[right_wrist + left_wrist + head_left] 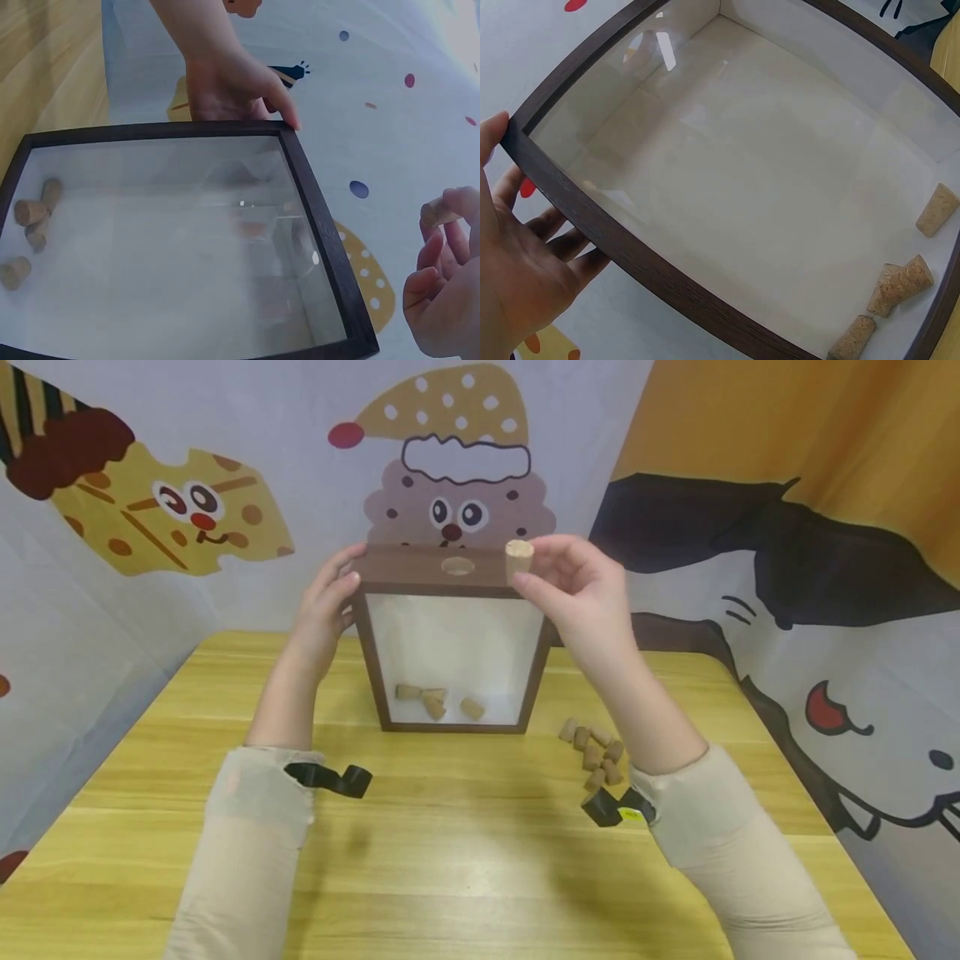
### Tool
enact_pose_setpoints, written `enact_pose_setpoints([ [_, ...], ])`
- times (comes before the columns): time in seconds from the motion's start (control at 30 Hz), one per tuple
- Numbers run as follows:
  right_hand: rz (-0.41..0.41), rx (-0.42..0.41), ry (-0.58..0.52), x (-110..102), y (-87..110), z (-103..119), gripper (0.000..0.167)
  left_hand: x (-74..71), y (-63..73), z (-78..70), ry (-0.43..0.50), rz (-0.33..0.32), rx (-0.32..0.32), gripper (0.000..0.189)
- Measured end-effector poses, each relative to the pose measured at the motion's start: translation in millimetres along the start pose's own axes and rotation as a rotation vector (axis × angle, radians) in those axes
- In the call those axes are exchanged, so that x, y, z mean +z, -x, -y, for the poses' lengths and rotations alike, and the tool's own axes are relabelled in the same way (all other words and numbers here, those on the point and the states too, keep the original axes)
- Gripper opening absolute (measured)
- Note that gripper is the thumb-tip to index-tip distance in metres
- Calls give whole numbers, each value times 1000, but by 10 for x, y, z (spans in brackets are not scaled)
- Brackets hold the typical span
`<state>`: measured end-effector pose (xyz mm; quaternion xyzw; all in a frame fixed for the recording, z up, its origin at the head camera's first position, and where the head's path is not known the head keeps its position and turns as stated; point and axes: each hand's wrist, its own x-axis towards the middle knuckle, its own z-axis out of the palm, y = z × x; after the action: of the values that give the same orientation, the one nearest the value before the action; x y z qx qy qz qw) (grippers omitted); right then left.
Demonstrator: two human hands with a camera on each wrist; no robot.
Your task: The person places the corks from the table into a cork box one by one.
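Observation:
A dark brown wooden box [427, 579] with a clear front stands upright on the table, a round hole [457, 566] in its top. My left hand [322, 606] grips the box's upper left corner; the left wrist view shows the thumb on the frame and the fingers along its side. Between thumb and fingers, my right hand [592, 589] pinches a cork stopper [519, 558], upright, above the top's right end and to the right of the hole. Several corks [907, 281] lie inside, at the bottom of the box behind the clear front.
Several loose corks [591, 756] lie in a cluster on the wooden table [450, 860], right of the box and near my right forearm. A cloth with cartoon prints [300, 410] hangs behind the table. Black straps [330, 778] circle both sleeves.

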<state>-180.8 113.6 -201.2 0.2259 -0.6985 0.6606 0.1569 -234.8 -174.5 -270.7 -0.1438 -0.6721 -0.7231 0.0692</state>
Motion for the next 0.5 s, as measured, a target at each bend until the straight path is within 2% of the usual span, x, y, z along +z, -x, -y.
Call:
enact_pose_setpoints([
  [0.17, 24, 92, 38, 77, -223, -3, 23, 6, -1, -1, -1, 0, -4, 55],
  [0.33, 56, 129, 66, 152, -424, -68, 25, 4, -1, 2, -6, -1, -4, 55],
  [0.5, 108, 166, 153, 229, -584, -138, 27, 5, 1, 3, -2, -1, -5, 55],
])
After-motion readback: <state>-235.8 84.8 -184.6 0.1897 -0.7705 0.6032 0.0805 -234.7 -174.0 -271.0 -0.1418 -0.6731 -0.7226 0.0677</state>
